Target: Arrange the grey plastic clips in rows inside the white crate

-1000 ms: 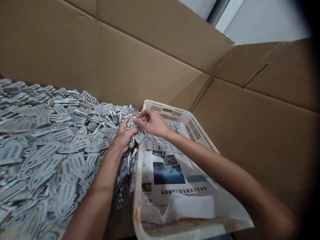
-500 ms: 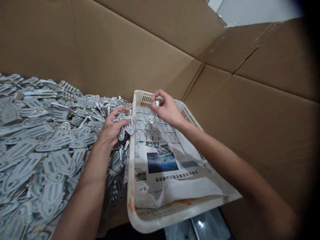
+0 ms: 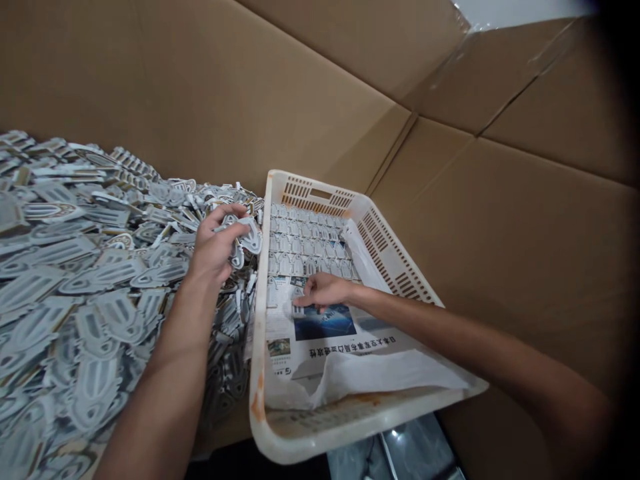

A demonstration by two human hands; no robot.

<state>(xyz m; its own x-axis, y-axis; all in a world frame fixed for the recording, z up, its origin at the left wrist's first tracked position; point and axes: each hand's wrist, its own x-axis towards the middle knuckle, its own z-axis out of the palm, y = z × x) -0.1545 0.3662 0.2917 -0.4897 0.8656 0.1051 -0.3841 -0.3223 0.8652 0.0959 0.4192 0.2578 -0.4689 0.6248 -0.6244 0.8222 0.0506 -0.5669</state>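
Note:
My left hand (image 3: 213, 247) is closed round several flat grey slotted pieces (image 3: 251, 237), pointed at one end, beside the left rim of a white plastic basket (image 3: 259, 347). Inside the basket my right hand (image 3: 327, 291) pinches one similar piece (image 3: 298, 303) low over the newspaper lining (image 3: 310, 360). Neat rows of these pieces (image 3: 305, 247) lie on the paper toward the far end. A single piece (image 3: 272, 293) starts another row at the left wall. My right fingers partly cover the piece they hold.
A deep heap of loose grey pieces (image 3: 95, 267) fills the left side. Tall cardboard walls (image 3: 210, 87) rise behind and to the right. White paper (image 3: 390, 373) curls up inside the basket's near and right sides. A shiny dark surface (image 3: 415, 447) shows below the basket.
My right hand has come down and nearer, from above the far rows to the newspaper, with a piece in its fingers. My left hand keeps its pieces and shifts slightly left.

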